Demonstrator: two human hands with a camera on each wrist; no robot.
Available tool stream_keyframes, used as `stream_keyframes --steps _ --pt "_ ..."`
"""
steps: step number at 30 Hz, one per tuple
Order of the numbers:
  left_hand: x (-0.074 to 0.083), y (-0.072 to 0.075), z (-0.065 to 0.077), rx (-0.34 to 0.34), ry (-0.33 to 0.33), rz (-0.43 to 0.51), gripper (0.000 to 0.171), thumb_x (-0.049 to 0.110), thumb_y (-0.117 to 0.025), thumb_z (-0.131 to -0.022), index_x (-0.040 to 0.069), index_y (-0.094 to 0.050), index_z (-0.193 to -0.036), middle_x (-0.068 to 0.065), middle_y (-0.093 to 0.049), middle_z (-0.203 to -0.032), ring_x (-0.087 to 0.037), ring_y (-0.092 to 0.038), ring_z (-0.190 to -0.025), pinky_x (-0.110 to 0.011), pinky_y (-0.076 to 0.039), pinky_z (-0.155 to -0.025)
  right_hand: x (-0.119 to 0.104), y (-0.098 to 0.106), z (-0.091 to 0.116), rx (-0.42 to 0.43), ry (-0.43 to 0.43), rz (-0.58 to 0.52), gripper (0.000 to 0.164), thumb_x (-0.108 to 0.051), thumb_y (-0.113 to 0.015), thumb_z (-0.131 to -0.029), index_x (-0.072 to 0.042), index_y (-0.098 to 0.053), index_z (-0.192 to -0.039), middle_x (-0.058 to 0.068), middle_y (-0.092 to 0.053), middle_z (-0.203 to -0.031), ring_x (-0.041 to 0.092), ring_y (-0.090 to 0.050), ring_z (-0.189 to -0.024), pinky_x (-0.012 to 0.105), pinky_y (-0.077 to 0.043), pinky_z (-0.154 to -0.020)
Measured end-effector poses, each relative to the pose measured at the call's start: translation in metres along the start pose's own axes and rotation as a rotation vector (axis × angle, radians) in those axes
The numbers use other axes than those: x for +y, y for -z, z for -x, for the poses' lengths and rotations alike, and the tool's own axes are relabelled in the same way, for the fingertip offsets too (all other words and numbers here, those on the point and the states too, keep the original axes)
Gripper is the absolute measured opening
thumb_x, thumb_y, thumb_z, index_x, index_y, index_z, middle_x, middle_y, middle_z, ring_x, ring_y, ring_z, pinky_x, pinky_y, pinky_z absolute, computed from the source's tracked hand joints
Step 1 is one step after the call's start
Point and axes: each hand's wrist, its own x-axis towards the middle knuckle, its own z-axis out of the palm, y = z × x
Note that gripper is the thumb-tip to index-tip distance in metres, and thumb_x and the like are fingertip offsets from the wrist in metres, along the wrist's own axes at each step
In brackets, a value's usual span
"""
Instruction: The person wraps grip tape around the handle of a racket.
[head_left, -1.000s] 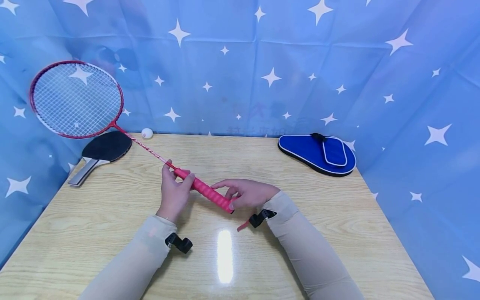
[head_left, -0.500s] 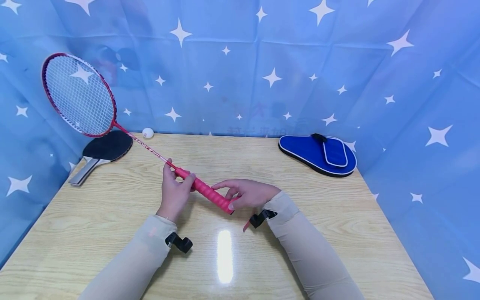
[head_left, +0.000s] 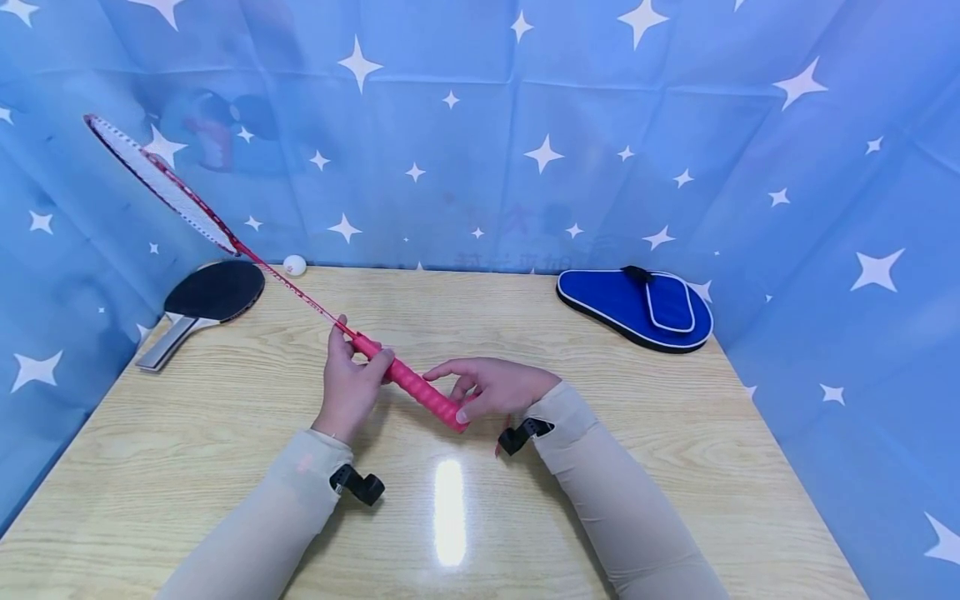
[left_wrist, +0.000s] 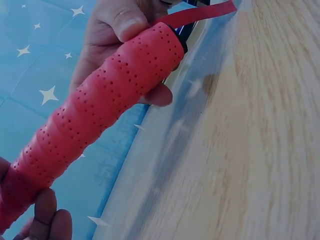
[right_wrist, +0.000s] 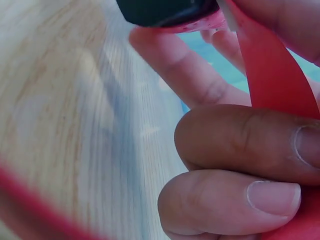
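A red badminton racket (head_left: 288, 289) is held slanting above the table, its strung head up at the left and almost edge-on to the head camera. Spirals of perforated red grip tape (left_wrist: 100, 105) cover its handle. My left hand (head_left: 350, 392) grips the upper handle between thumb and fingers. At the butt end, the thumb of my right hand (head_left: 504, 387) presses on the wrapped handle. In the right wrist view, a loose strip of the tape (right_wrist: 272, 70) comes off beside the black butt cap (right_wrist: 165, 12) and passes behind that hand's curled fingers (right_wrist: 235, 140).
At the back left of the wooden table (head_left: 225, 433) lies a black table tennis bat (head_left: 215, 292), with a white ball (head_left: 295, 265) near it. A blue bat case (head_left: 637, 308) rests at the back right. Starred blue cloth (head_left: 480, 133) hangs behind the table.
The racket has turned about its long axis, its head going from broad face to nearly edge-on. The dangling tape end has drawn in toward the right wrist. Both hands stay almost in place.
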Motion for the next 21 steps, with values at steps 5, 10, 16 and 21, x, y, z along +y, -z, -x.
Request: stream_keyframes --steps 5,10,16,21 --pt "0.0010 -0.0015 0.0019 0.016 -0.001 0.000 0.095 0.011 -0.066 -0.100 0.018 -0.002 -0.170 -0.019 -0.052 -0.125 -0.016 -0.071 -0.077 -0.025 -0.065 -0.074 0.0013 0.0006 0.0000 0.012 0.017 0.017 0.072 -0.013 -0.078 -0.093 -0.033 -0.049 -0.156 -0.002 -0.077 -0.111 0.020 -0.074 -0.103 0.037 -0.059 -0.093" --pt "0.0020 -0.0019 0.0044 0.010 0.011 0.002 0.100 0.018 -0.071 -0.100 0.017 0.001 -0.169 -0.020 -0.051 -0.131 -0.015 -0.071 -0.085 -0.022 -0.064 -0.077 0.0000 0.0001 0.0000 0.026 0.002 0.003 0.069 -0.013 -0.080 -0.092 -0.036 -0.052 -0.151 0.001 -0.076 -0.109 0.024 -0.075 -0.097 0.038 -0.060 -0.088" --pt "0.0023 -0.0024 0.0028 0.026 0.025 0.013 0.097 0.013 -0.069 -0.100 0.012 0.000 -0.168 -0.022 -0.052 -0.133 -0.015 -0.069 -0.089 -0.020 -0.063 -0.077 -0.0013 -0.0005 -0.0001 0.021 -0.005 -0.019 0.068 -0.014 -0.081 -0.092 -0.035 -0.053 -0.150 0.003 -0.077 -0.108 0.024 -0.076 -0.098 0.037 -0.058 -0.090" --pt "0.0017 -0.0029 0.0012 0.036 0.017 0.022 0.094 0.008 -0.066 -0.099 0.011 -0.001 -0.168 -0.022 -0.053 -0.131 -0.017 -0.067 -0.088 -0.020 -0.063 -0.076 -0.0019 -0.0006 0.0005 0.023 -0.007 -0.004 0.067 -0.015 -0.081 -0.093 -0.033 -0.053 -0.152 0.000 -0.077 -0.109 0.021 -0.073 -0.104 0.037 -0.058 -0.091"
